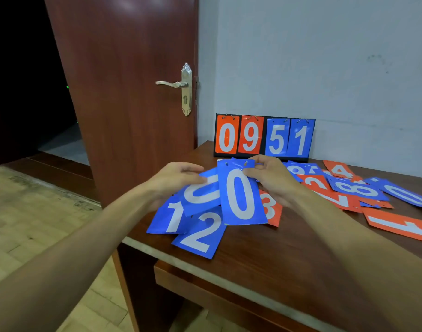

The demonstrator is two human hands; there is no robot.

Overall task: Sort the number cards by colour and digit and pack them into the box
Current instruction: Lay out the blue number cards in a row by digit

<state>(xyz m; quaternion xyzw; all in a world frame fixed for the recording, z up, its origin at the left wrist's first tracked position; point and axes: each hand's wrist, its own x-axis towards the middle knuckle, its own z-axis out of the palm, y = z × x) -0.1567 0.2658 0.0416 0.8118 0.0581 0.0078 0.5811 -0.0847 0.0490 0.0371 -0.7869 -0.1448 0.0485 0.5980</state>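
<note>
Two forearms (85, 248) reached over the front edge of the counter (277, 255), past a blue 2 card (200, 233) and a blue 1 card (169, 219) lying flat. Just beyond, the right hand (272, 180) pinched the top of a blue 0 card (241, 195) with thumb and curled fingers, and the left hand (174, 178) pinched a second blue card (200, 192) tucked behind it. Farther off, loose cards (356, 190) lay strewn to the right, and a flip scoreboard (262, 137) showing 0951 stood against the wall (325, 68).
</note>
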